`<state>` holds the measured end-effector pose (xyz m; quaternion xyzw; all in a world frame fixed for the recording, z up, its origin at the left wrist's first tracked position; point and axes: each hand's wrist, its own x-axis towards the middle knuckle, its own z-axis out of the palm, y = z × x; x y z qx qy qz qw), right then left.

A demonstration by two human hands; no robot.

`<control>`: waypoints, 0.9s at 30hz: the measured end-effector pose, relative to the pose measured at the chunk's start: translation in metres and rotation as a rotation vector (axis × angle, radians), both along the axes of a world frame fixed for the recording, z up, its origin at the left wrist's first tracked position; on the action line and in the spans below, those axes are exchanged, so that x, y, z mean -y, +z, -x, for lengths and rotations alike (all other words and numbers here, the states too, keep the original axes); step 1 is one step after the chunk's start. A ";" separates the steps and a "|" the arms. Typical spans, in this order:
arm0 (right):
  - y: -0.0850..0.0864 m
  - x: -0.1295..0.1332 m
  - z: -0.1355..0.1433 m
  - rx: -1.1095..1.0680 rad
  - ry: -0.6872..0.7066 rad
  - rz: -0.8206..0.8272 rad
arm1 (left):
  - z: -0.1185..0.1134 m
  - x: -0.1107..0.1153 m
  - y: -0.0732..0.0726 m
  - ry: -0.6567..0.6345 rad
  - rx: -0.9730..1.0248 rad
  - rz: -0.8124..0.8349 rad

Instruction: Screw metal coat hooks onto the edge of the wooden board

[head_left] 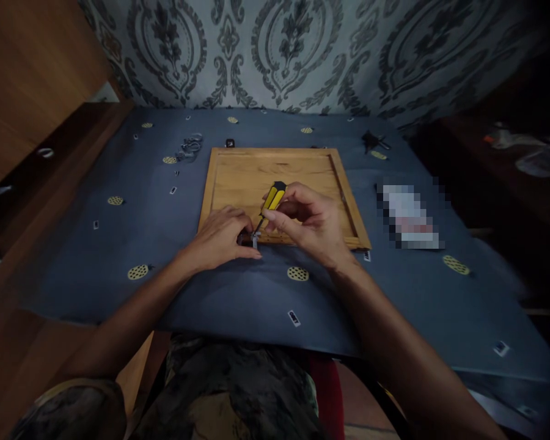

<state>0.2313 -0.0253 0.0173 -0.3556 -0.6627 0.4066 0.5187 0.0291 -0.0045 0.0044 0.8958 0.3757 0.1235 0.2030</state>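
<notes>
A shallow wooden panel with a raised frame [279, 168] lies flat on the table. My right hand [314, 223] pinches a yellow and black screwdriver [273, 200], tilted, its tip pointing down at the panel's near edge. The tip meets a small metal fitting [255, 239] there; its exact kind is too small to make out. Against that fitting my left hand [224, 240] is closed, thumb on the near side and fingers curled over the panel's edge.
A dark blue cloth with pineapple prints [238, 299] covers the table. Small metal pieces [190, 146] lie at the back left, and a dark object [374, 142] at the back right. A blurred-out packet [407, 217] rests right of the panel. Patterned wallpaper [238, 55] stands behind.
</notes>
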 end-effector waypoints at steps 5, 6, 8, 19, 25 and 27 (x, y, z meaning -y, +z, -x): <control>-0.003 0.007 0.005 0.138 -0.239 -0.150 | 0.001 0.000 -0.003 -0.005 0.025 0.007; -0.003 0.009 0.006 0.173 -0.290 -0.211 | 0.001 0.000 -0.004 -0.001 0.029 0.006; -0.003 0.012 0.009 0.215 -0.342 -0.316 | 0.001 0.000 -0.005 0.011 0.030 0.004; -0.007 0.006 0.010 -0.097 -0.102 0.038 | -0.001 0.001 -0.002 0.038 0.027 0.035; -0.004 0.009 0.012 -0.019 -0.180 -0.032 | -0.001 0.001 -0.004 0.044 0.034 0.029; -0.001 0.011 0.012 -0.020 -0.216 -0.041 | -0.001 0.001 -0.004 0.044 0.039 0.016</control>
